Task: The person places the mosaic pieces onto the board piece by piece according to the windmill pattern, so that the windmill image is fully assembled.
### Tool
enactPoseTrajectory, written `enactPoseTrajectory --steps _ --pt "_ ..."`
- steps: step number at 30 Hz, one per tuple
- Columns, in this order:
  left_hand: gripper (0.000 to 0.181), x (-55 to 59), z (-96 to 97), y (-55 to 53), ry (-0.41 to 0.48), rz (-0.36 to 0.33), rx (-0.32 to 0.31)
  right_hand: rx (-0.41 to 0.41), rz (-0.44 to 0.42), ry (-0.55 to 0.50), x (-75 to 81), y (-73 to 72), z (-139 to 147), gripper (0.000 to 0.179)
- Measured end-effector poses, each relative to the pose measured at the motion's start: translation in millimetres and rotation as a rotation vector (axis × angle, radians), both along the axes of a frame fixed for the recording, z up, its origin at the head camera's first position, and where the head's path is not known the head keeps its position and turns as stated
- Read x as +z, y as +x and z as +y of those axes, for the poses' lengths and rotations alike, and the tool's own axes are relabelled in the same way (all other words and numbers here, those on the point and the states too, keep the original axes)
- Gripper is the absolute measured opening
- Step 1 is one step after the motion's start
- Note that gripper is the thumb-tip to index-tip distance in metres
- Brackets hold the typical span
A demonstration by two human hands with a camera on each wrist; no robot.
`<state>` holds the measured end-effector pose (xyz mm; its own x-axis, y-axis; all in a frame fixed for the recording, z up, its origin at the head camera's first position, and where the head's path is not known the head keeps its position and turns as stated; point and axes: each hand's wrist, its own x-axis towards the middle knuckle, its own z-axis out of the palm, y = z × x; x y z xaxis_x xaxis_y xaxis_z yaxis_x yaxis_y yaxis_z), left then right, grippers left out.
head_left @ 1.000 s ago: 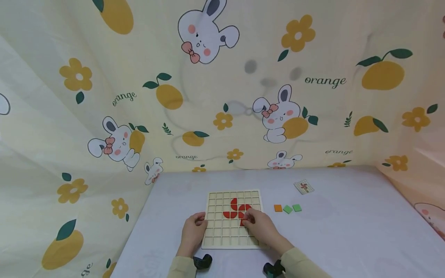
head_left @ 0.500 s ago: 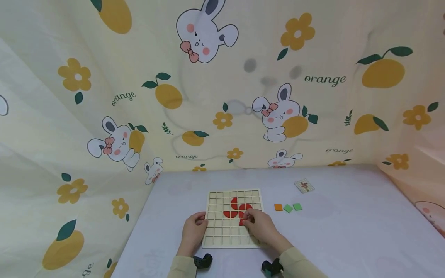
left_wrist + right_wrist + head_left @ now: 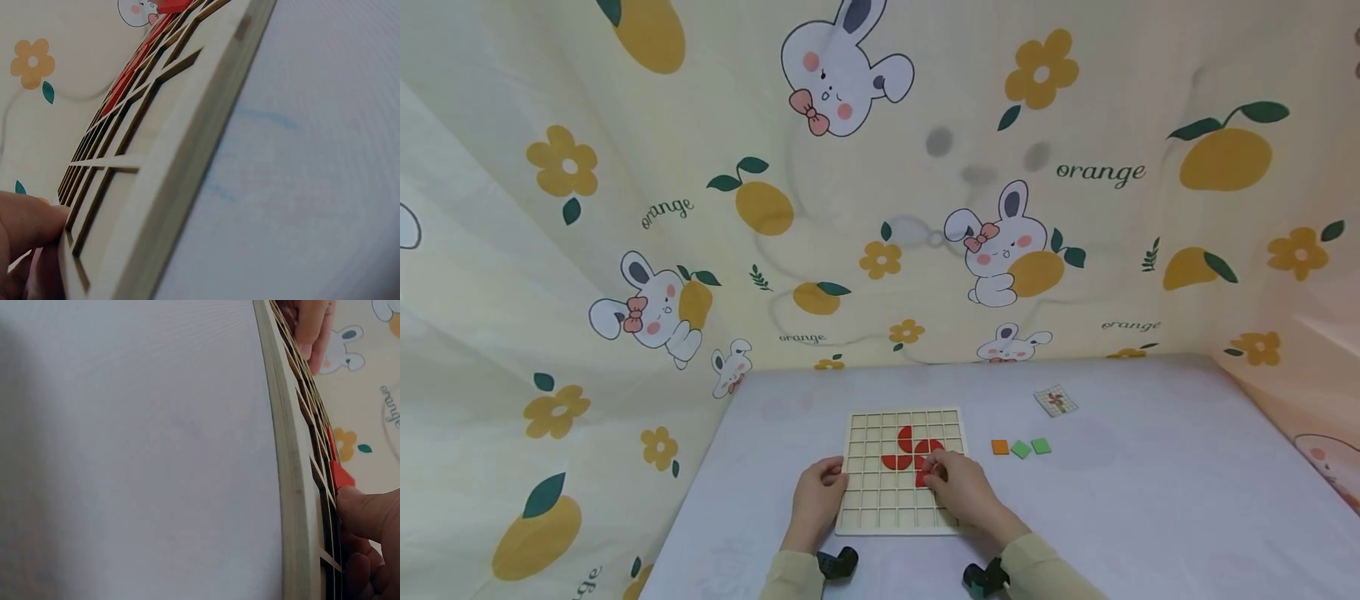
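A cream board (image 3: pixel 880 515) with a raised grid lies in front of me. Red quarter-round tiles (image 3: pixel 897 462) form a pinwheel shape in its cells. My left hand (image 3: pixel 817 502) holds the board by its left edge; the left wrist view shows the thumb (image 3: pixel 37 220) at the rim. Over the right half of the board, my right hand (image 3: pixel 964 493) pinches a red tile (image 3: pixel 921 480) just below the pinwheel. In the right wrist view this tile (image 3: pixel 341 476) stands tilted up from the grid at the thumb tip. My fingers hide part of it and some neighbouring cells.
To the right of the board lie one orange square tile (image 3: pixel 1000 447) and two green tiles (image 3: pixel 1020 450). A small pattern card (image 3: pixel 1056 402) with a pinwheel picture sits farther back. A printed curtain (image 3: pixel 850 292) closes off the back and sides of the white table (image 3: pixel 1150 483).
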<state>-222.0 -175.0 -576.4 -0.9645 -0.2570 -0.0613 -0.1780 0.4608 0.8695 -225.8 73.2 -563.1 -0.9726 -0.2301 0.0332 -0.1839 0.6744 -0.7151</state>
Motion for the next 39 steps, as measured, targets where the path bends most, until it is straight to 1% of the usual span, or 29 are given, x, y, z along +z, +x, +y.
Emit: enactPoseTrajectory --steps 5,10,14,25,28,31,33,35,37,39 --pt "0.030 -0.3 -0.1 0.4 -0.011 0.001 0.002 -0.014 0.009 -0.013 -1.2 0.5 -1 0.013" --pt "0.029 -0.9 0.1 0.4 -0.018 -0.001 -0.001 -0.050 -0.014 -0.030 -3.6 0.0 -2 0.014" --pt "0.029 -0.5 0.8 0.7 -0.017 -0.002 0.006 -0.062 -0.006 -0.027 -5.7 -1.2 -2 0.013" --pt "0.030 -2.6 -0.9 -0.3 -0.021 0.002 0.006 -0.052 0.020 -0.020 -5.7 -1.6 -3 0.012" --pt "0.029 -3.6 -1.9 -0.1 -0.014 0.000 0.015 -0.029 0.005 -0.024 -4.5 -1.8 -3 0.010" --pt "0.029 -4.3 -2.3 0.2 -0.006 -0.003 0.010 -0.019 -0.046 -0.058 -0.7 -1.6 2 0.008" --pt "0.029 -4.7 -2.2 0.1 -0.004 -0.003 0.008 -0.043 -0.077 -0.087 2.6 -2.5 8 0.009" --pt "0.029 -5.0 -2.0 -0.1 -0.003 -0.001 0.008 -0.084 -0.097 -0.120 6.4 -4.4 18 0.011" --pt "0.029 -5.2 -1.8 -0.4 -0.001 0.004 0.012 -0.129 -0.093 -0.138 9.7 -6.7 30 0.015" --pt "0.029 -4.6 -1.5 -0.4 0.003 0.003 0.011 -0.170 -0.071 -0.132 11.0 -8.8 45 0.018"
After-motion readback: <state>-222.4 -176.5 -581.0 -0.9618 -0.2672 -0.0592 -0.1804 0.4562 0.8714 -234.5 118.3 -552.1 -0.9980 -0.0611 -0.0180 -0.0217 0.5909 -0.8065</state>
